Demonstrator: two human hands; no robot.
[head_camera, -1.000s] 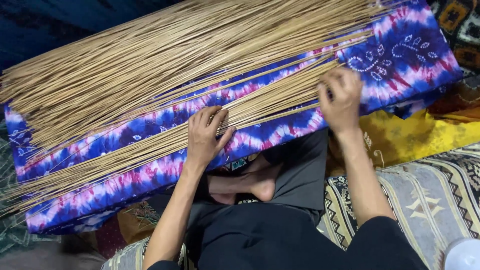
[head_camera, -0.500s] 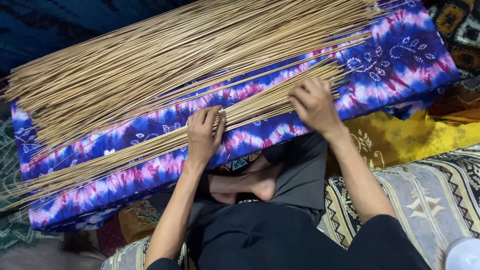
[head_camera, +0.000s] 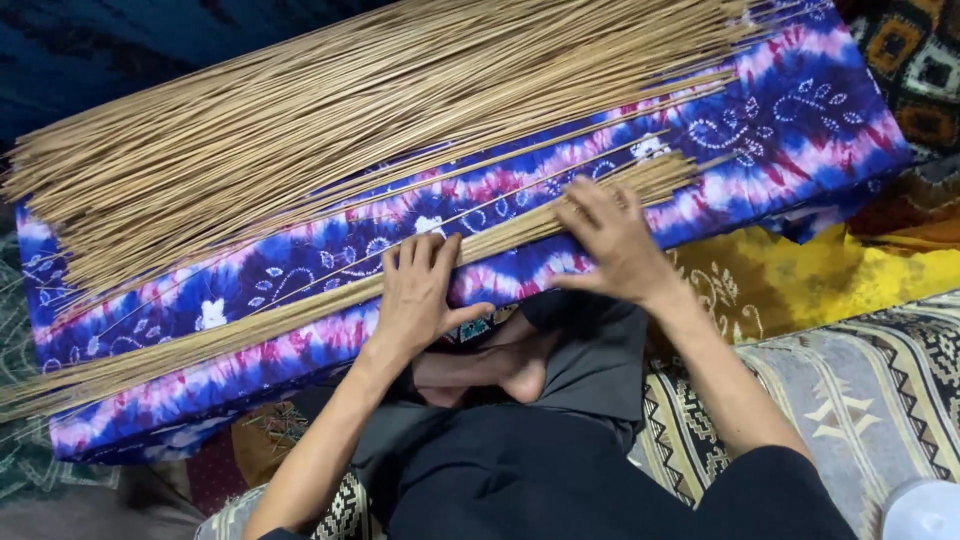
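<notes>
A: What lies at your far left?

B: The thin ends of the big pile of sticks fan out there. The pile runs slantwise up toward the right, across the far half of a long cushion covered in blue, purple and pink tie-dye cloth.

A: And nearer to you?

B: A narrower row of sticks lies along the near edge of the cushion, from the low left corner up toward the right. A few loose sticks lie between the row and the pile.

A: Where is your left hand?

B: Your left hand lies flat on that row near its middle, palm down, fingers together and pointing away from you, thumb out to the side. It presses on the sticks and pinches nothing.

A: And the right one?

B: Your right hand rests further along the same row, near its right end, fingers slightly spread over the sticks. I cannot tell whether any stick is caught under the fingertips.

A: What is to the right?

B: A yellow cloth lies beside the cushion, and a striped patterned mat is under your right arm.
</notes>
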